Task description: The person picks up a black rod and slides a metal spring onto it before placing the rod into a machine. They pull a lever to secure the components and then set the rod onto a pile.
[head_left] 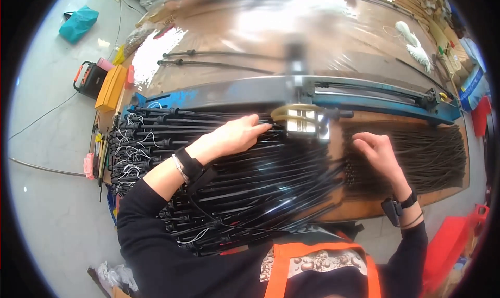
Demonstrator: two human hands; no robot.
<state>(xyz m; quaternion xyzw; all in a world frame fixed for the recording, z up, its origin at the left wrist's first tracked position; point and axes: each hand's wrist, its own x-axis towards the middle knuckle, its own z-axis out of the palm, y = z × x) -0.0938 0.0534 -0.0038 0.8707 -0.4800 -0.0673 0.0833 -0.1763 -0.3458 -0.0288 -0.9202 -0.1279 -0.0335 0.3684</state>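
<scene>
Leaning over a bench, a person works with both bare hands, seen from above in the single head view. Black rods (260, 175) cover the near left and middle of the bench, many with dark fittings at their left ends and white cords (134, 165) looped there. The left hand (237, 136) lies above the rods, thumb and forefinger drawn together just beside a shiny metal block (304, 123) with a tan band (286, 111); whether a rod is pinched between them, I cannot tell. The right hand (376, 151) is raised with fingers curled, between that block and a pile of thin dark strips (424, 157) (blur and angle hide whether its fingertips hold anything). Behind the hands, a blue rail (370, 101) runs across the bench; beyond it lie two separate rods (221, 65). Judging by the layout, the work seems partway along: the left-hand rods look fitted and corded, while the right-hand strips look plain and probably remain to be used. How many are finished cannot be counted.
</scene>
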